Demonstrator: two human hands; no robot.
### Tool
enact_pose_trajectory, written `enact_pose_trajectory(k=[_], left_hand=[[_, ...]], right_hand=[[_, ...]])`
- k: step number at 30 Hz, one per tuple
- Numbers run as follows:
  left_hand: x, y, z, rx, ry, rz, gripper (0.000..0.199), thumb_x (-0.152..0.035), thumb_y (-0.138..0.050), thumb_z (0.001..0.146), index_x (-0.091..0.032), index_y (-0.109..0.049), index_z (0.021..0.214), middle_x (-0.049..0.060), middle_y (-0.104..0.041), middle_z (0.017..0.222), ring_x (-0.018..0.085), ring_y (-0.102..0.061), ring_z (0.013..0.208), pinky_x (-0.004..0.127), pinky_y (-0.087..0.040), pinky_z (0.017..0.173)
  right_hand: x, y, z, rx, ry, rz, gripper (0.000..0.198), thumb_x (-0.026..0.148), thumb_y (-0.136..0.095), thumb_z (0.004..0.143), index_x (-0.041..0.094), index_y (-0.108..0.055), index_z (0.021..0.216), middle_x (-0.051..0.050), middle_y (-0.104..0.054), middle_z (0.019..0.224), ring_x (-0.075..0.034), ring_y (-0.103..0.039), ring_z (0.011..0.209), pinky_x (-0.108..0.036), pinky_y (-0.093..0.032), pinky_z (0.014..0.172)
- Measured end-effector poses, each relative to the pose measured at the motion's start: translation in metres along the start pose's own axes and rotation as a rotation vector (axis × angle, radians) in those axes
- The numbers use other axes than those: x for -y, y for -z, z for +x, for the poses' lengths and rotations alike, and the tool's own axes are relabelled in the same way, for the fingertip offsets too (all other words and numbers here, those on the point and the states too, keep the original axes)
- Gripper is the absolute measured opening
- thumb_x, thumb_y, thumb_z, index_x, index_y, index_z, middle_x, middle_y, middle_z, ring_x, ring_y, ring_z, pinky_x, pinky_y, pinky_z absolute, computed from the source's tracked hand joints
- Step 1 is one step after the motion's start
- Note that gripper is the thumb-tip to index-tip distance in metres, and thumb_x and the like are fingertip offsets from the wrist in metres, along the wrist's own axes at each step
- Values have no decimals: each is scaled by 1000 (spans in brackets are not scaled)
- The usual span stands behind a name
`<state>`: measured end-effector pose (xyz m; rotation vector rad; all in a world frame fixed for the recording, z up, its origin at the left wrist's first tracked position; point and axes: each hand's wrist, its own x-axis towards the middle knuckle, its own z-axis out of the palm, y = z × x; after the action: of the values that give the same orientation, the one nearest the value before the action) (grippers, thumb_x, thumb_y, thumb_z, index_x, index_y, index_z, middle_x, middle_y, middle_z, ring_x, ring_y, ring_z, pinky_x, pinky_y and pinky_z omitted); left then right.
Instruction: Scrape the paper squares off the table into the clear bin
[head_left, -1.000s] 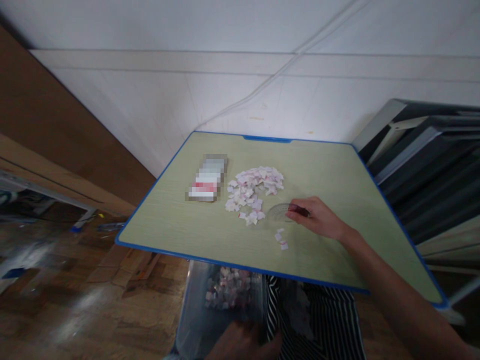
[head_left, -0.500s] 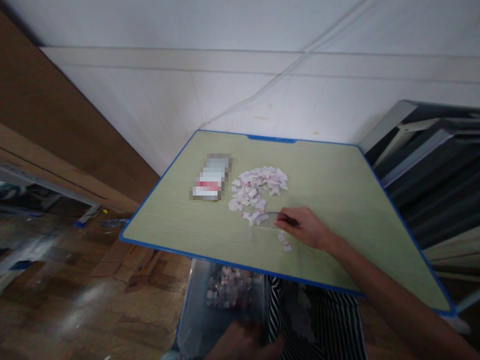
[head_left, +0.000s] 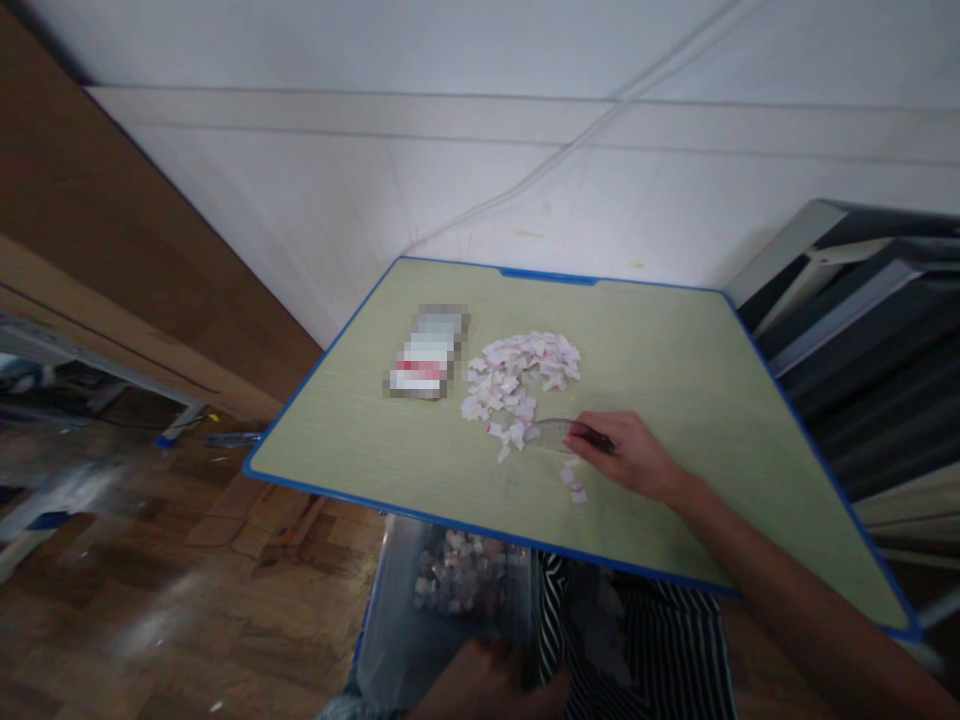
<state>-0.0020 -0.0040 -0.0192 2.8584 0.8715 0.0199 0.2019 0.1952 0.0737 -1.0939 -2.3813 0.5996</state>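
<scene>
My right hand (head_left: 626, 455) is closed on a comb-like tool with a dark reddish-brown handle and a curved, see-through edge (head_left: 549, 433). The tip of this tool is beside the near end of a pile of small white and pinkish paper pieces (head_left: 529, 358) on the pale green tabletop. Two or so loose paper pieces (head_left: 578, 492) lie just below the hand. Low in the view, my left hand (head_left: 487, 682) is dim and curled at the clear plastic bin; whatever its fingers hold is hidden.
A blurred-out flat object (head_left: 425, 352) lies left of the pile. The folding table (head_left: 660, 340) has a blue rim and stands against a white wall. Below its front edge, the clear bin (head_left: 382, 630) holds many small pieces. Dark folded furniture (head_left: 885, 330) leans at right.
My right hand has drawn the tool slightly to the right, away from the nearest paper pieces. The view has shifted a little. My left hand looks almost unchanged.
</scene>
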Motion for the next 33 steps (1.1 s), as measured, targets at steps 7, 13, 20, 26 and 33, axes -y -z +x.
enact_pose_trajectory(k=[7,13,20,26,33], left_hand=[[0,-3,-2,-111,23,22,44,-27,-63,85,-23,-36,120,-7,-59,61,15,-54,42,22,-32,35],[0,4,-1,-88,20,2,43,-26,-64,85,-24,-38,118,-8,-59,61,14,-54,42,23,-29,33],[1,6,0,-25,3,14,49,-26,-68,82,-23,-37,121,-7,-62,66,14,-56,44,23,-31,34],[0,1,-1,-43,6,-2,47,-27,-65,85,-23,-36,121,-8,-61,65,14,-55,44,22,-32,34],[-2,-2,-3,-35,21,1,46,-28,-66,84,-24,-38,121,-7,-61,65,15,-56,46,23,-34,36]], right_hand=[[2,14,-2,52,45,10,27,30,-49,85,18,-50,61,3,-46,48,-8,-39,43,-21,-28,46],[2,14,-1,-8,14,48,29,33,-47,87,19,-50,62,2,-49,50,-9,-40,45,-22,-30,47],[0,6,0,56,-18,-1,26,32,-47,87,18,-52,65,2,-51,52,-9,-42,46,-22,-29,49],[3,12,-2,27,20,13,27,30,-47,87,18,-50,63,3,-48,52,-8,-41,46,-21,-29,48],[1,5,1,56,6,0,25,30,-47,88,18,-52,66,2,-50,54,-9,-42,47,-22,-29,49]])
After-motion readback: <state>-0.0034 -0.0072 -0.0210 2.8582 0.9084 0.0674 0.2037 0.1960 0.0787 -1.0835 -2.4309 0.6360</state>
